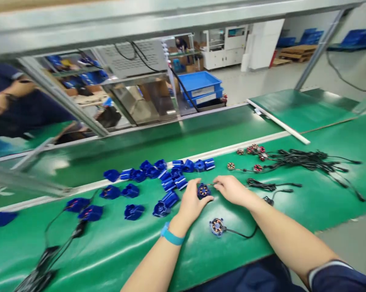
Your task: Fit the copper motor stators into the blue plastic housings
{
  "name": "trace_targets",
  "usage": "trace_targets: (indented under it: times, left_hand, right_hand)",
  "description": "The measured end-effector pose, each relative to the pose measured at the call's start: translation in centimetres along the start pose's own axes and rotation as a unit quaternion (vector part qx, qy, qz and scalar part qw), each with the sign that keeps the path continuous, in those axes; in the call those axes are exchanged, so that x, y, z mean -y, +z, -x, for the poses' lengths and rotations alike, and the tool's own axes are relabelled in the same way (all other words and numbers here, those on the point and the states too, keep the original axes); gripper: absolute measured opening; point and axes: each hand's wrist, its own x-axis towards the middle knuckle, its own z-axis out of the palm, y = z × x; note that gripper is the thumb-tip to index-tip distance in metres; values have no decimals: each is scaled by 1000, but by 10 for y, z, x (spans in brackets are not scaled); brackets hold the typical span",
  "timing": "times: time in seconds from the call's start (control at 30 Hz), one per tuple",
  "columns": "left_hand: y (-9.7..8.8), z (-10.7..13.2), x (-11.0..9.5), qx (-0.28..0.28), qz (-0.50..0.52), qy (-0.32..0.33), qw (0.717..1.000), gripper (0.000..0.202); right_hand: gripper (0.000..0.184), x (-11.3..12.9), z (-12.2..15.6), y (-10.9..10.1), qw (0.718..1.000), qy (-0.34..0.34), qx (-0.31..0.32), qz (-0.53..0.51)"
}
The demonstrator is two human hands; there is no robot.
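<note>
My left hand [189, 203], with a blue band at the wrist, curls its fingers and thumb round a blue plastic motor housing [203, 192]. A copper-wound stator shows inside the housing. My right hand [231, 189] is beside it, thumb and fingers pinched on the thin lead at the housing's right side. Past that hand, a black cable [262, 185] lies coiled on the green bench. Just below my hands sits another copper-wound stator [217, 227] in a ring-like part, its black lead running right under my right forearm. Several blue housings [134, 211] stand or lie to the left.
Loose stators [257, 167] with bundled black cables [307, 159] lie at the right. At the left are wired blue housings [91, 212]. A white strip [282, 121] and metal frame bars [63, 95] stand behind. Across the bench is another person's arm [14, 91].
</note>
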Motion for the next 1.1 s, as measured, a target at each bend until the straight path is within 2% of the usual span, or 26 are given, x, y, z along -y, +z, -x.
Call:
trace_targets:
  times: [0.13,0.27,0.4,0.53,0.7,0.8,0.93,1.1]
  left_hand:
    - [-5,1,-2,51,24,40,998,55]
    - [-6,2,1,35,27,83,996,35]
    - [-4,1,5,14,-12,136,990,36]
    - [-4,1,3,0,-47,157,986,36]
    - [-1,3,2,-27,-76,167,983,34]
    - [1,4,4,-32,-71,155,985,40]
    - [0,3,3,-18,-73,156,985,31]
    - [0,1,0,-22,-62,163,984,30]
  right_hand:
    - [27,-1,-4,1,995,52,21,-78]
    - [21,0,-3,-6,992,68,62,-89]
    - [28,1,-2,-11,988,104,69,-90]
    - [28,2,-2,-6,972,120,78,-189]
    - [30,9,-2,5,912,196,100,-347]
    - [34,11,-3,12,884,235,77,-397]
    - [35,7,-5,21,887,227,29,-402]
    - [40,9,-3,24,872,224,44,-434]
